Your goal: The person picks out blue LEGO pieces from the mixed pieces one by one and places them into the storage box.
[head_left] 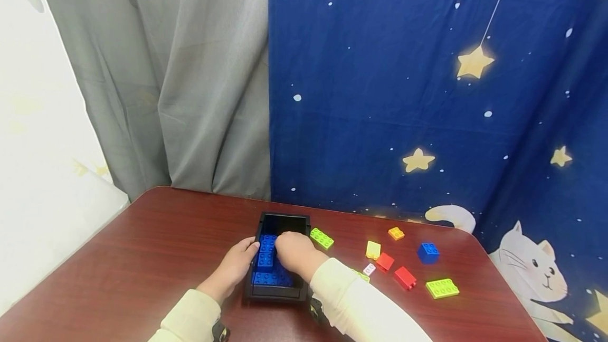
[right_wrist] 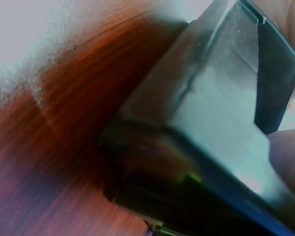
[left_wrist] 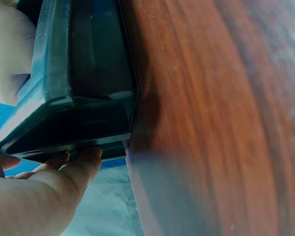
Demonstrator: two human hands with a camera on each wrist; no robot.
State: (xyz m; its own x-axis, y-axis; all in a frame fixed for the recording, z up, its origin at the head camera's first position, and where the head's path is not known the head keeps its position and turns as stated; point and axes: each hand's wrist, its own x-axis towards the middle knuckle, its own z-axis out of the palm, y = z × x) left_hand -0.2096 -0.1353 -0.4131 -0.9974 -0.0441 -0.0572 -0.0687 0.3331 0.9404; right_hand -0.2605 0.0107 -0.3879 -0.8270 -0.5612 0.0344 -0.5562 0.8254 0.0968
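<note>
A black bin (head_left: 277, 293) stands on the table with several blue studded toy bricks (head_left: 265, 260) in its bottom and along its left side. My left hand (head_left: 236, 263) holds the bin's left wall, thumb up at the rim; in the left wrist view, its fingers (left_wrist: 78, 169) lie against the black plastic. Over the right part of the bin, my right hand (head_left: 295, 252) reaches down inside with bent fingers. Its fingertips are hidden, and I cannot tell whether they grip a brick. In the right wrist view the bin's outer wall (right_wrist: 221, 103) covers most of that hand.
Right of the bin lie loose bricks on the brown table (head_left: 190, 236): lime green (head_left: 322, 238), yellow (head_left: 373, 250), red (head_left: 405, 278), orange (head_left: 396, 233), pink (head_left: 369, 269) and a taller blue one (head_left: 428, 253). Another lime brick (head_left: 443, 288) sits near the right edge. Curtains (head_left: 218, 94) hang behind.
</note>
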